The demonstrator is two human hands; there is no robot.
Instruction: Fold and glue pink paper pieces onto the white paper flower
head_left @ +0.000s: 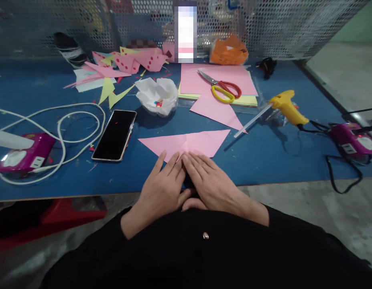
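Note:
A folded pink paper [193, 141] lies on the blue table near its front edge, with pointed corners to the left and right. My left hand [164, 182] rests flat on its lower left part, fingers stretched out. On the lower right part lies my right hand [208, 180], also flat with fingers extended. The fingertips of both hands meet near the paper's middle crease, and the hands cover its lower edge. Neither hand grips anything.
Red and yellow scissors [223, 90] lie on stacked coloured paper [249, 86]. A yellow glue gun [286, 106] is at right, a black phone [115, 135] and white cable [62, 140] at left. Behind are a white paper bowl [158, 96] and pink paper scraps [140, 60].

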